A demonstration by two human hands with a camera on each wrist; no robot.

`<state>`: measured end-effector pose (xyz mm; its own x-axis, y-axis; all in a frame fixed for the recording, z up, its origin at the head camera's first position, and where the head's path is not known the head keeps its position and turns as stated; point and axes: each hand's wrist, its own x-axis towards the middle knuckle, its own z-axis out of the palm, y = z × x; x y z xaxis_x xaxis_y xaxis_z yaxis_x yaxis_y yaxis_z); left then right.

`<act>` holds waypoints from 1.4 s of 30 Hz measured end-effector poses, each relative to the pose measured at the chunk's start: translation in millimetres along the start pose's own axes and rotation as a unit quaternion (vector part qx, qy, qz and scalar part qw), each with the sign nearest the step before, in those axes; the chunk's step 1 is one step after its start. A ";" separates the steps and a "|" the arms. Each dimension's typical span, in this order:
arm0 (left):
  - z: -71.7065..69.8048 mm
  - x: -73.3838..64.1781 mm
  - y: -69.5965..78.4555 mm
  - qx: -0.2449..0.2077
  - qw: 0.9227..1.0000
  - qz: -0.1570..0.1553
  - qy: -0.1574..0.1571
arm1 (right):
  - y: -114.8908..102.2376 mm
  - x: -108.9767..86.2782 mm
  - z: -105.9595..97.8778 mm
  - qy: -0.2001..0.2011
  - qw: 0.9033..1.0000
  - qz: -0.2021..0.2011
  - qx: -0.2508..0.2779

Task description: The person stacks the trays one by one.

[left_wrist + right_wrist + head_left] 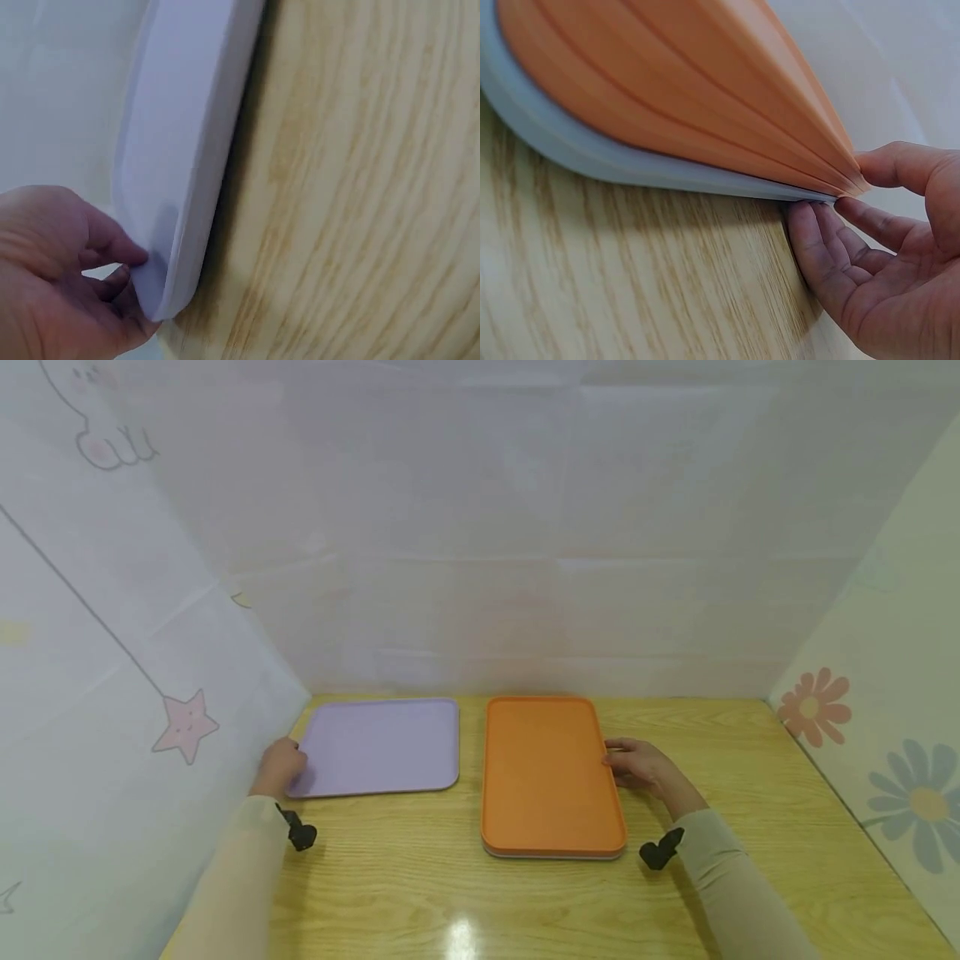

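On the left of the table lies a light purple tray (378, 747), its long side running left to right. My left hand (281, 767) pinches its left end; in the left wrist view the thumb (124, 247) bears on the rim. To the right, an orange tray (551, 772) tops a stack turned lengthwise away from me. The right wrist view shows several orange layers above a pale tray (592, 169) at the bottom. My right hand (641, 767) grips the stack's right edge, thumb (889, 165) on the orange rim and fingers at the pale tray's edge.
Both trays and stack rest on a wood-grain table (405, 877). A pale fabric wall (525, 543) stands right behind them. Printed side walls close in the left and right, the left one near my left hand. A narrow strip of table separates the purple tray from the stack.
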<state>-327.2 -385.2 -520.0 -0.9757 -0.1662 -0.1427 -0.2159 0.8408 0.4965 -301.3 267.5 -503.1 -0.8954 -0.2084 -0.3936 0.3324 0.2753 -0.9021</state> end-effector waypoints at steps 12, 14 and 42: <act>-34.8 -22.3 -11.7 -0.277 0.952 -0.070 -0.112 | 1.3 2.1 -2.0 -0.004 1.000 -0.007 -0.008; -37.4 -26.8 -11.8 -0.320 0.936 -0.069 -0.128 | 0.5 1.0 -2.6 -0.005 1.000 -0.008 -0.003; -50.5 -84.7 12.0 -0.484 0.867 -0.005 -0.116 | -5.2 -26.7 4.6 0.063 0.995 -0.068 -0.039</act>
<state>-249.1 -387.0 -458.8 -0.9643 0.0317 -0.2631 -0.2633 -0.0052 0.9647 -277.7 267.3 -488.7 -0.9621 -0.1304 -0.2395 0.1865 0.3263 -0.9267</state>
